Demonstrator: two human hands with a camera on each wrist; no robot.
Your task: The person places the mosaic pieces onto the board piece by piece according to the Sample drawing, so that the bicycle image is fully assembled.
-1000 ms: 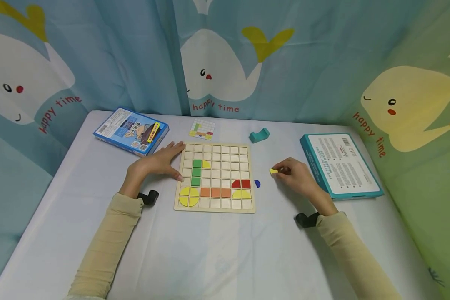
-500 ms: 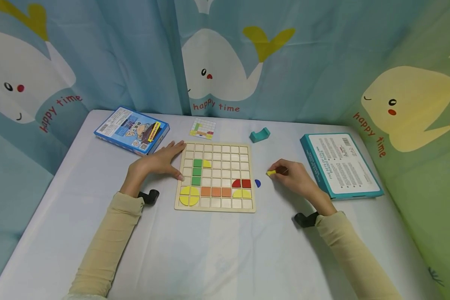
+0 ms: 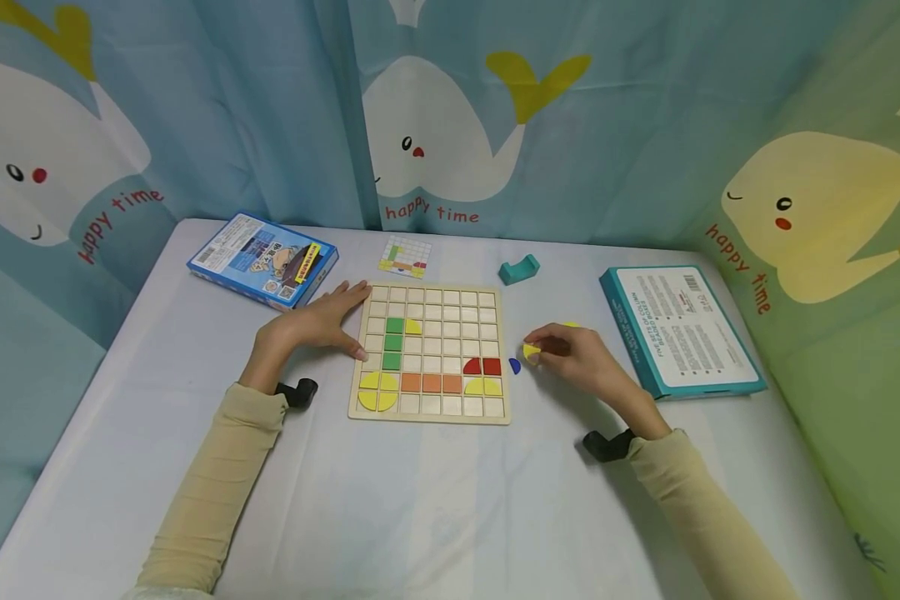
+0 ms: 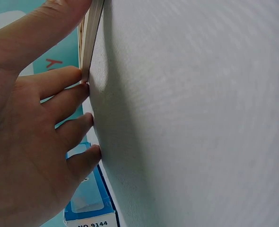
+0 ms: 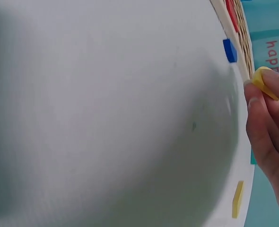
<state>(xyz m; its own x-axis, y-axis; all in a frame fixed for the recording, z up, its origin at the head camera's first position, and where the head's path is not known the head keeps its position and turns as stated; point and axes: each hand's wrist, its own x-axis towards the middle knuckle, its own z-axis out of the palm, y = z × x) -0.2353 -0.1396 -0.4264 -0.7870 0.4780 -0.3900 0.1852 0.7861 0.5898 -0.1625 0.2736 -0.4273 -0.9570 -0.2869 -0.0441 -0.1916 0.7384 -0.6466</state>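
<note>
A wooden grid board (image 3: 433,421) lies on the table with green, yellow, orange and red flat pieces set in some of its squares. My left hand (image 3: 307,327) rests at the board's left edge, fingers spread, with the thumb on the rim. To the right of the board, my right hand (image 3: 581,358) pinches a yellow quarter-circle piece (image 3: 531,352) between thumb and fingers. A blue piece (image 3: 515,366) with a rounded edge lies beside the board's right rim, just left of that hand. Another yellow piece (image 5: 238,199) lies on the table behind the right hand.
A small pattern card (image 3: 405,257) lies beyond the board, with a teal curved block (image 3: 519,269) to its right. A blue box (image 3: 264,260) stands at the back left. On the right is a teal and white box (image 3: 682,332). A printed curtain (image 3: 450,108) surrounds the table.
My right hand has moved left toward the board, carrying the yellow quarter-circle piece close to the blue piece. Another yellow piece now shows behind it. The left hand has stayed in place.
</note>
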